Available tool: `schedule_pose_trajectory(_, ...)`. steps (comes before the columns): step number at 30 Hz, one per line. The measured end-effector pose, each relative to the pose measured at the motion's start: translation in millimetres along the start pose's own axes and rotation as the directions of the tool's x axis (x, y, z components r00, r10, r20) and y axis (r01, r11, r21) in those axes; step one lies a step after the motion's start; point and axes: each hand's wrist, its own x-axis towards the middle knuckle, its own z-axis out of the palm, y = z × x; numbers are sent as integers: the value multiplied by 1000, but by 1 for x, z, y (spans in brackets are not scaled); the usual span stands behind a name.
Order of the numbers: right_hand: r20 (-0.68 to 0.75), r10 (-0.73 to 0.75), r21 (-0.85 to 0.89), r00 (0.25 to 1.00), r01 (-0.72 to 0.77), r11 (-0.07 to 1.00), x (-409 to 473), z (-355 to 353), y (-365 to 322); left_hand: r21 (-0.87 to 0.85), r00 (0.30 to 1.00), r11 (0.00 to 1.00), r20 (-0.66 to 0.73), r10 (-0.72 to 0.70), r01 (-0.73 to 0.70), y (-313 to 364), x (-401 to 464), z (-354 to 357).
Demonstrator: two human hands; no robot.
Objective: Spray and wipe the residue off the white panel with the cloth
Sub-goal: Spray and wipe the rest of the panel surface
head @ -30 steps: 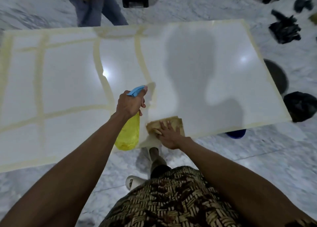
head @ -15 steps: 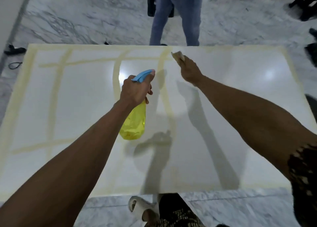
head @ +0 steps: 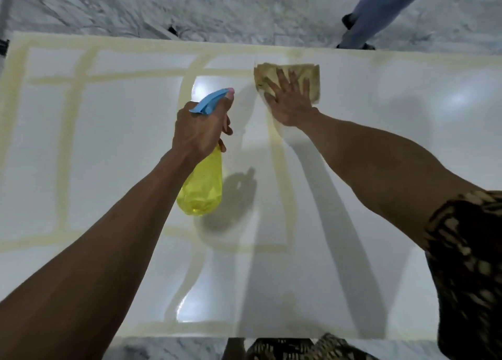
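A large glossy white panel [head: 116, 147] lies flat, crossed by yellowish residue strips [head: 66, 153] in a grid on its left and middle parts. My left hand [head: 201, 127] grips a yellow spray bottle [head: 202, 188] with a blue trigger head, held above the panel's middle. My right hand [head: 289, 98] lies flat with spread fingers on a tan cloth [head: 312, 75], pressing it onto the panel near the far edge, at the top of a vertical residue strip [head: 282, 174].
Grey-veined marble floor [head: 217, 3] surrounds the panel. Another person's leg in blue trousers [head: 380, 11] stands just beyond the far edge at the right. My patterned garment [head: 470, 264] shows at the lower right.
My right hand went from the near edge to the far edge with the cloth and now presses it flat there. The spray bottle stays held over the middle.
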Motion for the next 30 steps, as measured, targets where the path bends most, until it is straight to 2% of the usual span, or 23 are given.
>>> schedule_pose_trajectory(11,40,-31,-36,999,33,999,-208,74,-35,15,994,996,55,-89,89,-52,-118,-17)
schedule_pose_trajectory(16,131,-16,35,991,11,999,-327,110,-67,25,993,996,73,-92,90,-85,-199,-39)
schedule_pose_trajectory(22,291,5,71,957,-27,997,-426,131,-97,18,995,998,87,-55,54,-116,-274,-70)
schedule_pose_trajectory(28,399,46,185,916,-130,974,-471,127,-123,-12,997,1000,68,-22,23,-119,-311,-92)
schedule_pose_trajectory(30,400,1,354,917,-156,922,-479,115,-135,-11,998,1000,63,-2,3,-116,-316,-99)
